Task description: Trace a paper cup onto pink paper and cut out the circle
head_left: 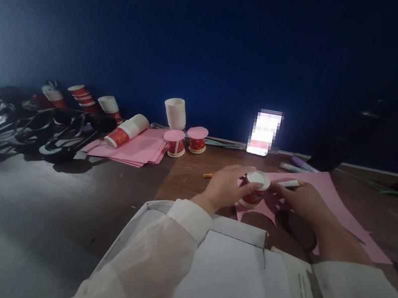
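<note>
A short red cup with a white top (253, 191) stands on a cut pink sheet (337, 208), with my left hand (226, 186) wrapped round its left side. To the right of the cup, my right hand (299, 199) is closed on a white marker (290, 183), which points up to the right. The pink sheet has curved cut edges near the cup and stretches right beneath my right forearm. Two short red cups with pink paper tops, one nearer (174, 143) and one farther (197, 139), stand to the left.
A lit phone (263, 133) leans at the back. Left are stacked pink sheets (145, 148) with a cup stack (127, 130) lying on them, a tall white cup stack (175, 113) and black straps (59, 138). A purple marker (303, 164) lies behind. A white box (227, 276) is in front.
</note>
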`<state>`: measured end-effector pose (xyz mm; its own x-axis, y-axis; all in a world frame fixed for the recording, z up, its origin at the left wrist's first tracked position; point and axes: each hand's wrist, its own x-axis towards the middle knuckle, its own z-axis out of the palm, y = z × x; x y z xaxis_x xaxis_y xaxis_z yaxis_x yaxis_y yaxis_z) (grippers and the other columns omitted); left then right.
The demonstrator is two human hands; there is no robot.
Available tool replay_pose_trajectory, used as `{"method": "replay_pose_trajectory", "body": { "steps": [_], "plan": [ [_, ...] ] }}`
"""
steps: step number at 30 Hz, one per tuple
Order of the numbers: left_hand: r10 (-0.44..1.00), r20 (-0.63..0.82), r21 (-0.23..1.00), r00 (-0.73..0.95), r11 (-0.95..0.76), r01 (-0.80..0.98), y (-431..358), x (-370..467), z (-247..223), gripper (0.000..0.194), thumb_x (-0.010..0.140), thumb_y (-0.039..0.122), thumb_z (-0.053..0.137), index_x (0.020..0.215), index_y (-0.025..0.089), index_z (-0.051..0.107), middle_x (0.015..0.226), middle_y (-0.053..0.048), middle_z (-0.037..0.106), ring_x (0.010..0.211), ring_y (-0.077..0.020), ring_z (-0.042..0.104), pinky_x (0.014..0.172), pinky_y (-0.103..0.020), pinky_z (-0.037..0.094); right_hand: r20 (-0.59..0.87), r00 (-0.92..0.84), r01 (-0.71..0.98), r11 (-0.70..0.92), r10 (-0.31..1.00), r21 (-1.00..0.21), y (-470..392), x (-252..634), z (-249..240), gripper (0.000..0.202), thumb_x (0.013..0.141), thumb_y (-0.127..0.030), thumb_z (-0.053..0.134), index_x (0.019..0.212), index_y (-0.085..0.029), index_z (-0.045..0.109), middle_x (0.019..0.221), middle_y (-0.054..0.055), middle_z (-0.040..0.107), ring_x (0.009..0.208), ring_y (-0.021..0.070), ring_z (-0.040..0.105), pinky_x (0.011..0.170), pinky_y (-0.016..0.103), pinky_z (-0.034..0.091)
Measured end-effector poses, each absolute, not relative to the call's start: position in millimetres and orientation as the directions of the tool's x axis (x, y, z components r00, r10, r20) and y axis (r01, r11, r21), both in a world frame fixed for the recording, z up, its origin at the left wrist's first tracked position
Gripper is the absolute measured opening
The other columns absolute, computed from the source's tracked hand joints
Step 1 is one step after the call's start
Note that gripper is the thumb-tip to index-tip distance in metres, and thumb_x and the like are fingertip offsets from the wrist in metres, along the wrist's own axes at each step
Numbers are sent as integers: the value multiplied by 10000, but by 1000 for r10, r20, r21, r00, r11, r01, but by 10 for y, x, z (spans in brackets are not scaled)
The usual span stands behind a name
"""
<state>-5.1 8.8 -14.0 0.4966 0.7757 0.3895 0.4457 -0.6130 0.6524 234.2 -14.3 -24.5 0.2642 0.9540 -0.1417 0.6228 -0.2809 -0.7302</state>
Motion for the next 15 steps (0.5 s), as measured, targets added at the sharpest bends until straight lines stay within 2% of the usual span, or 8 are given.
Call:
{"method": "replay_pose_trajectory", "body": {
  "steps": [9,15],
  "plan": [
    [752,444,600,488,-654,461,115,-50,-192,493,947,544,638,1311,215,690,1317,-84,734,1227,-251,647,1098,-418,481,-170,259,462,-276,951,-843,-94,2351,-274,289,750,-462,783,859,-196,755,764,120,770,635,258,712,525,360,598],
    [751,433,585,499,-655,478,112,-55,-178,492,951,568,620,1315,244,689,1321,-74,732,1219,-262,649,1089,-438,483,-167,251,407,-261,953,-875,-108,2259,-167,184,746,-375,779,747,-205,710,674,111,722,557,222,664,439,325,532]
  ]
}}
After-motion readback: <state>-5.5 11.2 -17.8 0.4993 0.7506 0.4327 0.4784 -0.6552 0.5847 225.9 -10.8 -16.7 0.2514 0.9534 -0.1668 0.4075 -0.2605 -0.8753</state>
